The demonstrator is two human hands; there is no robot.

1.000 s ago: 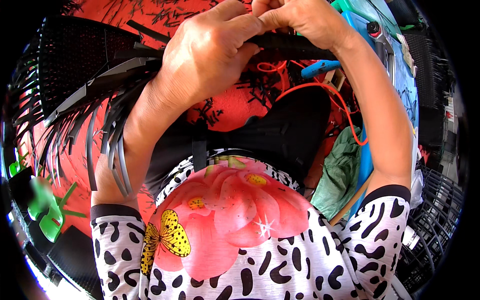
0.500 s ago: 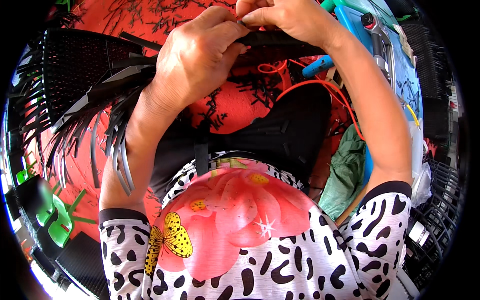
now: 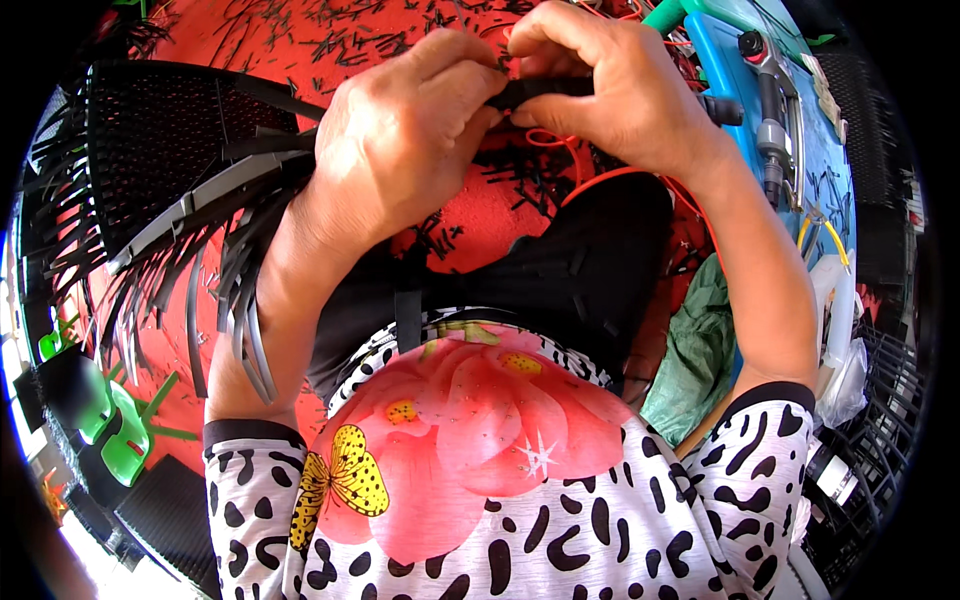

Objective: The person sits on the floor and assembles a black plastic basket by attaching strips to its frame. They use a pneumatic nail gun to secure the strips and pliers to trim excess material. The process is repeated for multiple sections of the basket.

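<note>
My left hand (image 3: 395, 135) is closed, thumb and fingers pinching a black flat strip (image 3: 545, 92) that runs between my hands. Opposite it, my right hand (image 3: 640, 95) has its thumb below and curled fingers above, gripping the strip's other end. Both hands are raised over my lap near the top of the view. On the left, beside my left forearm, stands a black woven panel (image 3: 150, 135) with many loose flat strips (image 3: 185, 265) hanging from its edge. My left hand hides where strip and panel might join.
Short black offcuts (image 3: 350, 40) litter the red floor (image 3: 450, 210). At right, a blue table (image 3: 825, 165) carries a metal hand tool (image 3: 770, 130). An orange-red hose (image 3: 610, 175) curves behind my right arm. Green cloth (image 3: 690, 350) lies beside my leg; a green chair (image 3: 122, 440) is at far left.
My right hand has come down and slightly right, its thumb now under the black strip. My left hand stays nearly in place, still pinching.
</note>
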